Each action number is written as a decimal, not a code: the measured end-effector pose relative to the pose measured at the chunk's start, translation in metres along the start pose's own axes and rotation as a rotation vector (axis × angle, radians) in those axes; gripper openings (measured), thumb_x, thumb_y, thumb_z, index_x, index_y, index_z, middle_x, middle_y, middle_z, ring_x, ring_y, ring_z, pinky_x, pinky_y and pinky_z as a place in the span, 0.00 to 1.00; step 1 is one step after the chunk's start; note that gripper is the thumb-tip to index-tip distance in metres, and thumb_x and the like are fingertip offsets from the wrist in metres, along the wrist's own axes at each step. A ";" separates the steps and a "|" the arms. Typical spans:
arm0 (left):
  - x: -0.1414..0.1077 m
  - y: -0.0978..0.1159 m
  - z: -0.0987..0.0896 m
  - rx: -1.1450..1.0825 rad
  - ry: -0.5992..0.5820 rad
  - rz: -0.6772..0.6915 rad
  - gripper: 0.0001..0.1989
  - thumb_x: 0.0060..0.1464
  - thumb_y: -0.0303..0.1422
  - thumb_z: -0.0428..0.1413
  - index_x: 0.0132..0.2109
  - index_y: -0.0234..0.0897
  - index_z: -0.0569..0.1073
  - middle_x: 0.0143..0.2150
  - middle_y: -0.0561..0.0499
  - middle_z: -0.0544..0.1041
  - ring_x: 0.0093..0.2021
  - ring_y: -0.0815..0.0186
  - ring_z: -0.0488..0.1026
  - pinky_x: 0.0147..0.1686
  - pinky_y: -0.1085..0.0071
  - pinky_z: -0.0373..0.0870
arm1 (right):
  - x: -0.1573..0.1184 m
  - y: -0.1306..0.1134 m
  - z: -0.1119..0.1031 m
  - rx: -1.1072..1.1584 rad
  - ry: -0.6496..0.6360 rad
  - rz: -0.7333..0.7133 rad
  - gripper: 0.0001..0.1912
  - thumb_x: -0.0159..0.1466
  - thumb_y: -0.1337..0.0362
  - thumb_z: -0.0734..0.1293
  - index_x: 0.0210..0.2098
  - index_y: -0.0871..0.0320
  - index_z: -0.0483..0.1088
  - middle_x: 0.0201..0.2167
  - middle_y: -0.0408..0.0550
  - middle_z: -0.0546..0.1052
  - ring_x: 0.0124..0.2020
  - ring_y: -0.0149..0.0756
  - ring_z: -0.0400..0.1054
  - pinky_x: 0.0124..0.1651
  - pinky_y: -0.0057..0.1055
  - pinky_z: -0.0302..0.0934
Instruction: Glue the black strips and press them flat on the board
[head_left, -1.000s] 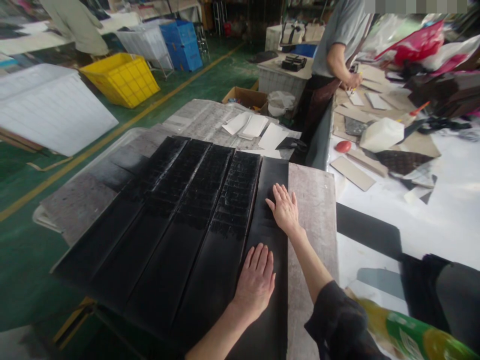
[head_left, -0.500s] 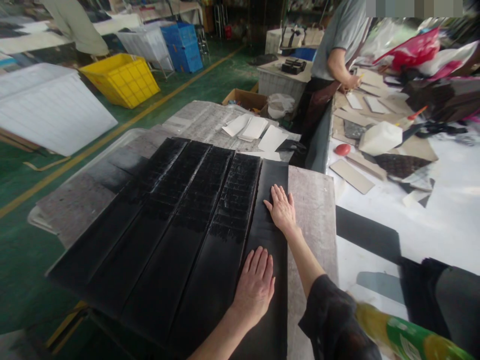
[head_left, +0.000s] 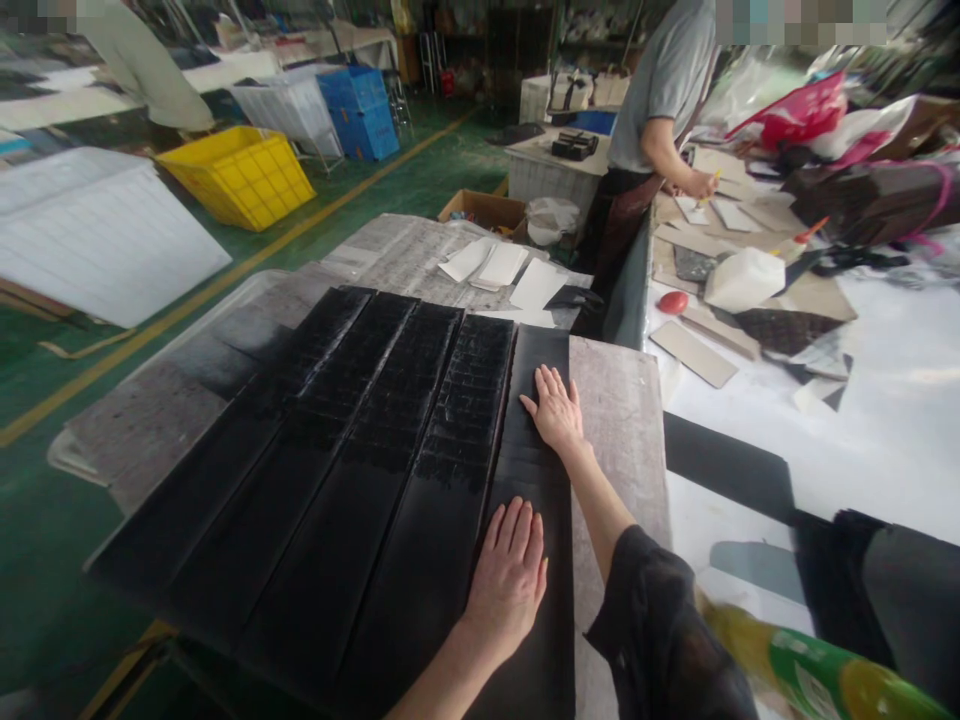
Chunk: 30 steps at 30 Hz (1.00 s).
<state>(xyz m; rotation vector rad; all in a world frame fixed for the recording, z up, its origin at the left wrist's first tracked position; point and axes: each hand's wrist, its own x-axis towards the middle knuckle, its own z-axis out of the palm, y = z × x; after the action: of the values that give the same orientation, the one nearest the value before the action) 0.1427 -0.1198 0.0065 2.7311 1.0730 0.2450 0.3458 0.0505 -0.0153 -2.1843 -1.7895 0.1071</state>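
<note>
I have left hand (head_left: 504, 575) and right hand (head_left: 556, 412) flat, fingers extended, gripping nothing, on the black strip (head_left: 529, 465) lying on the board (head_left: 621, 400) beside glossy strips (head_left: 472, 400), apparently pressing; any shift calls for easing palms up.

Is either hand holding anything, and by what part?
Nothing is held: the left hand and right hand lie flat on the rightmost black strip.
</note>
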 end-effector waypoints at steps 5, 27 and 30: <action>-0.001 0.000 0.000 -0.004 0.002 -0.003 0.26 0.64 0.31 0.48 0.66 0.27 0.59 0.70 0.38 0.56 0.71 0.51 0.46 0.68 0.48 0.55 | -0.002 0.000 0.003 -0.015 -0.010 -0.005 0.31 0.73 0.51 0.50 0.68 0.64 0.53 0.69 0.55 0.56 0.71 0.45 0.47 0.70 0.50 0.39; -0.002 -0.002 -0.002 -0.008 0.015 -0.006 0.27 0.65 0.35 0.49 0.67 0.27 0.58 0.70 0.37 0.56 0.72 0.51 0.44 0.69 0.49 0.53 | -0.019 -0.025 -0.038 0.204 0.141 0.166 0.29 0.72 0.53 0.53 0.64 0.65 0.61 0.66 0.60 0.61 0.69 0.50 0.50 0.69 0.56 0.42; -0.002 -0.001 -0.003 -0.003 0.025 -0.006 0.27 0.66 0.36 0.48 0.67 0.26 0.57 0.70 0.36 0.56 0.72 0.50 0.44 0.68 0.49 0.53 | -0.091 -0.044 -0.072 0.865 0.173 0.330 0.27 0.68 0.49 0.60 0.60 0.57 0.66 0.61 0.56 0.70 0.63 0.47 0.62 0.65 0.51 0.56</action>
<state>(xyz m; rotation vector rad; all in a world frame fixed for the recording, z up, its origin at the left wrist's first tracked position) 0.1397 -0.1204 0.0085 2.7291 1.0859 0.2800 0.3031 -0.0434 0.0524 -1.7314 -0.9827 0.6160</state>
